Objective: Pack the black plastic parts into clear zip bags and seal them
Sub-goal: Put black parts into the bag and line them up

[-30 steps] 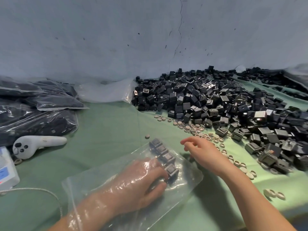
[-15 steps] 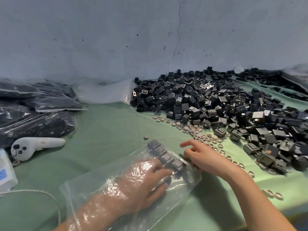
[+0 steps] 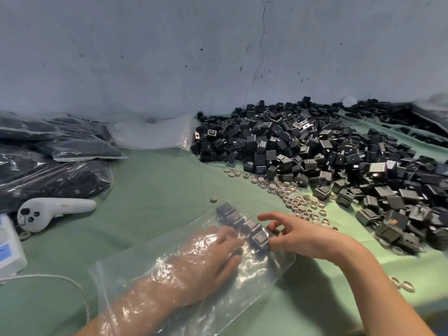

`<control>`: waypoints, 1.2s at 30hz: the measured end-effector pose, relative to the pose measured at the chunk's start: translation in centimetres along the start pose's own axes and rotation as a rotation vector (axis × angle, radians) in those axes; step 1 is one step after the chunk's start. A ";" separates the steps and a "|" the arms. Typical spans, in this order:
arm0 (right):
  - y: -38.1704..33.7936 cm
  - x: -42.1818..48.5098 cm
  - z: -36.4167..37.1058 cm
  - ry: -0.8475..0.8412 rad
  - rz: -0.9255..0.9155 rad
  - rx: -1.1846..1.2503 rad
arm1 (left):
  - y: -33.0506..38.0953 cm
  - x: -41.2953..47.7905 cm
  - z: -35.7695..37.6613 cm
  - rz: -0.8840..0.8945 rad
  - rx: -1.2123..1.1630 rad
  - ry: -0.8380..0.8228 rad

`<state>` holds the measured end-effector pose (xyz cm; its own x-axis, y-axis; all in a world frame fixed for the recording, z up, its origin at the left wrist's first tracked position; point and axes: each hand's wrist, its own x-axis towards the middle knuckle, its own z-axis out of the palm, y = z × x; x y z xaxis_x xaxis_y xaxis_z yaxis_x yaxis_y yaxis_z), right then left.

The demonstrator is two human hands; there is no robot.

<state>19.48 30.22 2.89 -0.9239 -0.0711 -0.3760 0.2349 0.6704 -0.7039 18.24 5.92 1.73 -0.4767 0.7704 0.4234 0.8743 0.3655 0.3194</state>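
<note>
Zip bags [image 3: 55,170] filled with dark contents are stacked at the far left edge of the green-covered surface [image 3: 157,190]. Below them a white device [image 3: 9,248] is cut off by the frame; its blue label is too blurred to be read. A white handheld controller [image 3: 53,210] with dark buttons lies beside it, and a grey cable [image 3: 60,278] curves along the near left edge. A slack clear bag [image 3: 150,134] is slumped against the wall [image 3: 169,57] at the far edge.

Near the middle of the near edge a clear zip bag [image 3: 266,267] lies flat. The left hand [image 3: 208,258] is pushed inside it to the forearm, its fingers [image 3: 228,238] extended and touching a row of black plastic parts [image 3: 242,221] lined up at the closed end. The right hand [image 3: 308,238] is outside the bag, its fingers [image 3: 266,217] spread and loosely bent, their tips set against the film by the nearest part; nothing is gripped.

Beige rings [image 3: 291,197] are scattered just beyond, along the foot of a large heap of loose black parts [image 3: 315,146] that covers the right side up to the wall.
</note>
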 end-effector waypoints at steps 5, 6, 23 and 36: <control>0.1 0.2 0.0 -0.020 0.010 0.021 | -2.2 -0.6 0.6 -0.129 0.102 -0.011; 0.2 0.3 0.0 -0.019 0.011 0.021 | -2.3 -0.4 0.7 -0.132 0.110 -0.017; -0.4 0.2 0.4 0.011 0.015 -0.002 | -5.6 -6.0 -5.4 -0.163 0.131 -0.230; -0.2 0.5 0.3 0.032 0.006 0.018 | -1.6 -2.7 0.4 -0.318 -0.153 -0.139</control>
<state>19.05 29.88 2.68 -0.9314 -0.0432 -0.3614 0.2457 0.6577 -0.7121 18.17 3.49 -0.21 -0.6957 0.6986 0.1673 0.6561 0.5231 0.5440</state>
